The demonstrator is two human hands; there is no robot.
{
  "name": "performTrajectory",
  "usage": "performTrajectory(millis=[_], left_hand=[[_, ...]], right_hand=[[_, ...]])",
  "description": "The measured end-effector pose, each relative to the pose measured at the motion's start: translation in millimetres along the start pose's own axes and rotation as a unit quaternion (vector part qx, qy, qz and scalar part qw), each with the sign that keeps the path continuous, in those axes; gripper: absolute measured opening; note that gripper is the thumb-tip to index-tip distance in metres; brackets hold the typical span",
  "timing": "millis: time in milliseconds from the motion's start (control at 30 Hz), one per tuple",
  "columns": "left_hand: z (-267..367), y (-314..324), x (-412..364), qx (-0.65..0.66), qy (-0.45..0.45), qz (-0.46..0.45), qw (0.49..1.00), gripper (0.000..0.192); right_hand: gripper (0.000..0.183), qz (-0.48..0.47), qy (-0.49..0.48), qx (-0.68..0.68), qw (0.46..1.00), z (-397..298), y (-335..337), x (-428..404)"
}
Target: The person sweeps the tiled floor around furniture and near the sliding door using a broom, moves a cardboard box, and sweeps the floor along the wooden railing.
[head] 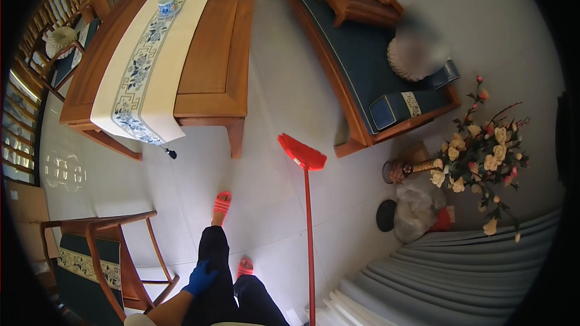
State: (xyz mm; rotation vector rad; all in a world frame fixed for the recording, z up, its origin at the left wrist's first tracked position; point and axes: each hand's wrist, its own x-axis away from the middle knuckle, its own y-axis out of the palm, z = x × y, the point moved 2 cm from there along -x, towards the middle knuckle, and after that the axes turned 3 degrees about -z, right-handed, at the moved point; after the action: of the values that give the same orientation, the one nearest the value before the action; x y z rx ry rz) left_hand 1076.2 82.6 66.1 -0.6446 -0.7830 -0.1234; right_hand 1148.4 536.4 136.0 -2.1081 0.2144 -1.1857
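Observation:
My left hand (200, 277), in a blue glove, rests against the dark trouser leg at my thigh, with nothing seen in it. My right hand is out of view. A red broom (302, 154) has its bristles on the pale tiled floor (267, 181) ahead of me. Its long red handle (310, 240) runs down past my right side and leaves the view at the bottom edge; what holds its top is hidden. My feet, in red slide sandals (222, 202), stand left of the handle.
Ahead left is a wooden table (210, 86) with a runner (186, 68) and porcelain cups. A cushioned wooden daybed (358, 68) stands ahead right. To the right are a flower vase (403, 171), a plastic bag (414, 213) and grey curtains (435, 276). An armchair (97, 253) is close on my left.

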Motion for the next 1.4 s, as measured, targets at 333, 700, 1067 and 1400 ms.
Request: performTrajectory(millis=[333,700,1067,1400], left_hand=[[13,-121,-121,0.191,-0.105,-0.067,0.974,0.039],[-48,-213,-156,0.227,-0.260,-0.016,0.939,0.036],[169,-232,-191,-0.169,0.041,-0.226,0.958,0.039],[439,-232,-150,-0.069,0.612,-0.213,0.758,0.066]], right_hand=[[0.064,0.075,-0.100,0.125,0.984,-315,66,-268],[0.062,0.083,-0.059,0.100,0.990,-669,89,-460],[0.048,-0.073,0.165,-0.127,0.976,-418,-7,-285],[0.041,-0.256,0.134,-0.457,0.841,-579,26,-155]])
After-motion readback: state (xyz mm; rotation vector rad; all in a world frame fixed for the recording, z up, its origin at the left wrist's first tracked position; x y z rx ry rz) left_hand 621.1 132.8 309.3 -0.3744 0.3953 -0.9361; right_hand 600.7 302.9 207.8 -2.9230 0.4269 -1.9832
